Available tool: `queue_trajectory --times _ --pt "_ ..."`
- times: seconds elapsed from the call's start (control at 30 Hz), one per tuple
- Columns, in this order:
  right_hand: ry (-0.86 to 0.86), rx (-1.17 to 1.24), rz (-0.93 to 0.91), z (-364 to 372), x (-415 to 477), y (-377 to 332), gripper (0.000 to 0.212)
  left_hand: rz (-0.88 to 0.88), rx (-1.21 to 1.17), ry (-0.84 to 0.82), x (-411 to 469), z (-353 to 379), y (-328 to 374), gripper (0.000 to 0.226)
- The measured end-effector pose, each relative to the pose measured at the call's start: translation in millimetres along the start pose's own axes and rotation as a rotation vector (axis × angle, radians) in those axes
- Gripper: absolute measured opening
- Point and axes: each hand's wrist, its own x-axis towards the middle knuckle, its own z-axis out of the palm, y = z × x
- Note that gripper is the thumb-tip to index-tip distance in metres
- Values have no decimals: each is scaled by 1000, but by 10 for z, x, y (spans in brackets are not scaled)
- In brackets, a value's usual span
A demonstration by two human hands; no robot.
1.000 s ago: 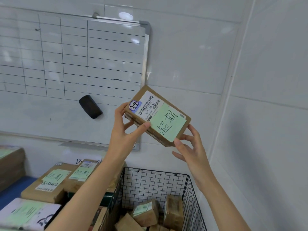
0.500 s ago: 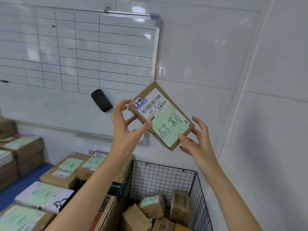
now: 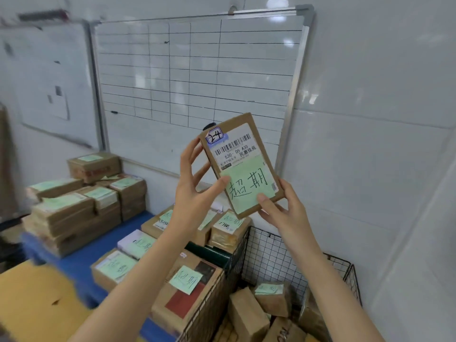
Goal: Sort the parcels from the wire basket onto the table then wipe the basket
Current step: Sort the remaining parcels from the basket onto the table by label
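Now tilted nearly upright, the parcel [image 3: 240,166] is held high for reading, with the wire basket [image 3: 271,255] below.
The left hand [image 3: 195,193] wraps its left edge, thumb on the green note [image 3: 249,183]. The right hand [image 3: 283,213], loose-fingered a moment ago, pinches the lower corner. The view has swung left to the blue table [image 3: 74,262], so set-down looks next. Loose parcels [image 3: 246,314] remain in the basket, so wiping is far off. Stacked parcels [image 3: 74,213] crowd the table, and a whiteboard [image 3: 197,70] hangs behind.

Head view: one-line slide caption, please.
Left hand and right hand hold a labelled parcel up before the whiteboard; below, a wire basket holds more parcels.
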Motion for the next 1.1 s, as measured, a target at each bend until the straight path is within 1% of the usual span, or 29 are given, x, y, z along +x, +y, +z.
queue_trajectory --times 0.13,0.23,0.3,0.37,0.43,0.57,0.67,0.83,0.93,1.1 --pt "-36 -7 38 297 -12 88 56 -36 136 11 -74 -383 39 74" --pt "-53 -20 54 500 -35 85 56 -88 158 14 -114 -611 48 72" --pt "-65 -9 70 628 -35 85 54 -120 147 18 -139 -732 43 67" --pt "-71 9 91 747 -22 96 57 -151 142 21 -153 -834 24 61" --pt "-68 33 113 857 12 116 54 -171 156 3 -149 -932 -17 61" --pt "-60 1 118 1057 117 181 48 -177 223 -73 -114 -1120 -165 70" --pt "-53 -49 130 1211 223 256 45 -223 286 -131 -75 -1282 -311 79" --pt "-25 -134 204 1566 433 378 44 -284 318 -252 147 -1703 -600 90" --pt "16 -200 216 1847 569 462 44 -301 286 -308 349 -1983 -778 89" --pt "20 -331 231 2282 773 508 54 -338 111 -324 638 -2406 -1121 69"
